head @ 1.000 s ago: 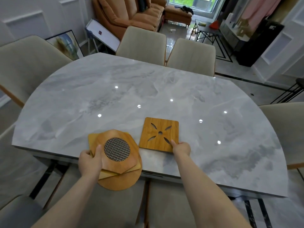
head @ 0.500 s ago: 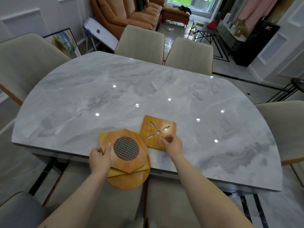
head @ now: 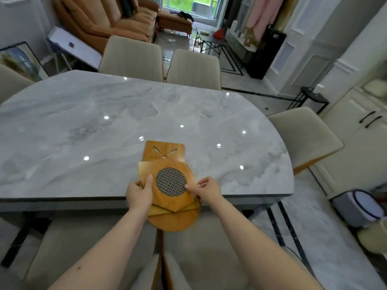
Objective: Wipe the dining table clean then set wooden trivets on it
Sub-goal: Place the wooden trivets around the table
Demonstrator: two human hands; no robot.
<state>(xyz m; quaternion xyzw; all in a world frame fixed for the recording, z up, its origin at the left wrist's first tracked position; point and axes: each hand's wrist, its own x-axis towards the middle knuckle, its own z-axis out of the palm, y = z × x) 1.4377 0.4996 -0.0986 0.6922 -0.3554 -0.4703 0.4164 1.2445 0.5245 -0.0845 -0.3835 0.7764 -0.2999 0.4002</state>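
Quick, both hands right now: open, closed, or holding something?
Left hand: closed, holding the stack of trivets at its left edge.
Right hand: closed, pinching the top mesh trivet at its right edge.

A home, an open dining and living room. A grey marble dining table (head: 104,126) stands ringed by beige upholstered chairs (head: 130,56). Beyond the table sit an orange sofa (head: 109,19) and a window (head: 188,5); right of the table, white cabinets (head: 356,130).
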